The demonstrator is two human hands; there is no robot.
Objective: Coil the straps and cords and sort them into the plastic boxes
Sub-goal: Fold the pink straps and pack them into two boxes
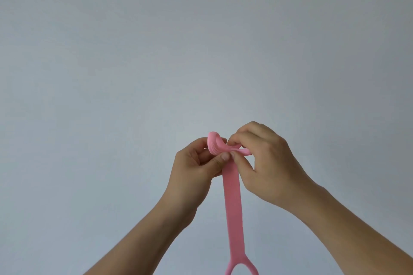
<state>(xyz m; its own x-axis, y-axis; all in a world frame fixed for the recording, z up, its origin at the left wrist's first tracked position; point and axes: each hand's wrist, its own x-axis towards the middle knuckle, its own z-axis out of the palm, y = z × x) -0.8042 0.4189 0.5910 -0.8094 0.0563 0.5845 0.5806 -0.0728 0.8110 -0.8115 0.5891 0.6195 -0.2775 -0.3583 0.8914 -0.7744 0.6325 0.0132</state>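
Note:
A pink flat strap point(232, 194) hangs down between both of my raised hands in front of a plain wall. Its top end is curled into a small loop that sits between my fingertips. My left hand point(196, 167) pinches the curled top from the left with thumb and fingers. My right hand point(266, 161) pinches the same loop from the right, fingers bent over it. Low in the frame the strap splits into two branches that run out of view at the bottom edge. No plastic boxes are in view.
A bare pale grey wall point(201, 40) fills the whole background. Both forearms rise from the bottom corners.

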